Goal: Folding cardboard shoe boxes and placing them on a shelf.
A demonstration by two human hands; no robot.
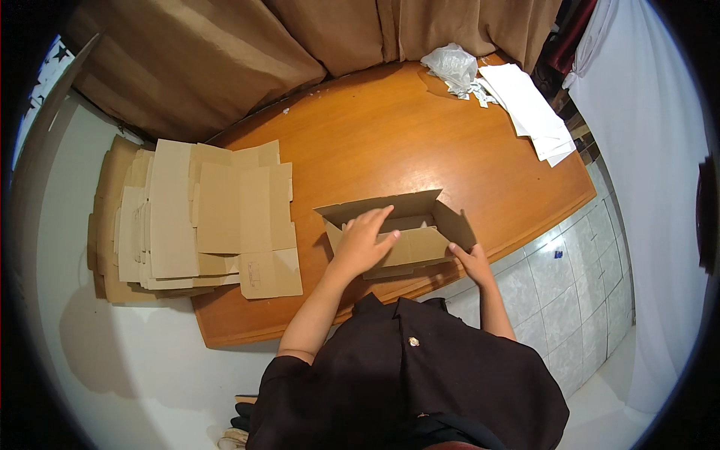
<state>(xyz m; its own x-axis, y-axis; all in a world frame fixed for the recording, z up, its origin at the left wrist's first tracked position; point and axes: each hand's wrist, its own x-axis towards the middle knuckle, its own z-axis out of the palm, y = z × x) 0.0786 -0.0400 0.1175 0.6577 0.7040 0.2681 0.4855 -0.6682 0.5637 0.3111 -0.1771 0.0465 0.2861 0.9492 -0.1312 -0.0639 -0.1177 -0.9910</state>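
A brown cardboard box (411,247) stands on the near edge of the wooden table, in front of my body. Its top is open and its flaps stand up at the far and right sides. Over its near left part lies my left hand (363,244), fingers stretched out and spread, resting against the near flap. At the near right corner, my right hand (471,264) grips the cardboard, the thumb on the near wall and the other fingers partly hidden behind the side. Most of the inside is in shadow.
Flattened cardboard boxes (225,210) are piled on the table's left end, some overhanging it. White paper sheets (529,109) and a clear plastic bag (452,66) with small paper slips (480,94) lie at the far right. Brown curtains (322,34) hang behind the table (360,127).
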